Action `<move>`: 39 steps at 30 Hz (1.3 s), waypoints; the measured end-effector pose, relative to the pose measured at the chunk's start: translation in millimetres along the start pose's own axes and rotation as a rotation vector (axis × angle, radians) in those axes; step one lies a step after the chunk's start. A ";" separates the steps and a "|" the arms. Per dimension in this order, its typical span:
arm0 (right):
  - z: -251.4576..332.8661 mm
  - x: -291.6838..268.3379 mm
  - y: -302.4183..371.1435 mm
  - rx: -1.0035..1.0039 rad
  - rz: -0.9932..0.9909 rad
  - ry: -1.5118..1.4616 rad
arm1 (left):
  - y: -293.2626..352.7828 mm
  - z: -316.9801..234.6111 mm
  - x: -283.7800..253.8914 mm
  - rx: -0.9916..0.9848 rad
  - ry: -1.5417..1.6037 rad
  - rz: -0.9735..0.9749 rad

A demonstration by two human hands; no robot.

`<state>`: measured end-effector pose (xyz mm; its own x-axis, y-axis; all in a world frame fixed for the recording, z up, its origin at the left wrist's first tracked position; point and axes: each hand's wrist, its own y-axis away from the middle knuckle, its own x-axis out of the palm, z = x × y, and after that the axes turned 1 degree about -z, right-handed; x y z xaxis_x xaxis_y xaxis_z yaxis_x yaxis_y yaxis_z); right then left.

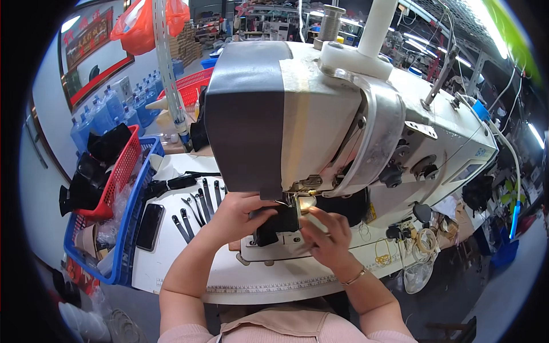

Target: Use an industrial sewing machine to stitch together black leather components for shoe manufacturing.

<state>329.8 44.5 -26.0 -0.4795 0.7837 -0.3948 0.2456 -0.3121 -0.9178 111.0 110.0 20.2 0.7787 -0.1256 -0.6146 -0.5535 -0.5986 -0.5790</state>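
Observation:
A large grey and white industrial sewing machine (326, 114) stands in front of me. A small black fabric piece (280, 220) lies on its bed below the needle area. My left hand (246, 214) is at the left of this piece, thumb and forefinger bent together by the presser foot (290, 200). My right hand (326, 231) is at the piece's right edge, with the fingers curled and slightly blurred. Whether its fingertips grip the edge or only touch it, I cannot tell. More black material (346, 207) shows behind, under the machine arm.
Left on the white table (189, 260) lie a black phone (150, 227) and several black strap pieces (206, 197). Beyond it, a blue crate (123, 251) carries a red basket (117, 177) with black items. Thread rolls and small parts (426, 240) lie at the right. A ruler tape (269, 291) follows the front edge.

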 end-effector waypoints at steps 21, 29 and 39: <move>0.7 -11.4 -17.1 -0.063 0.162 -0.125 | 0.1 30.8 17.9 0.325 0.070 -0.093; -206.6 -171.5 20.4 0.586 -0.946 0.137 | 19.2 -4.9 34.1 0.263 -0.326 -0.091; -379.0 -285.8 -3.5 0.739 -0.461 -0.152 | 18.7 -17.2 31.1 0.278 -0.435 -0.095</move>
<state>785.3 25.2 106.3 -0.5164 0.8537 0.0679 -0.5821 -0.2917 -0.7590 130.0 81.3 -0.5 0.6674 0.2948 -0.6838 -0.5899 -0.3511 -0.7271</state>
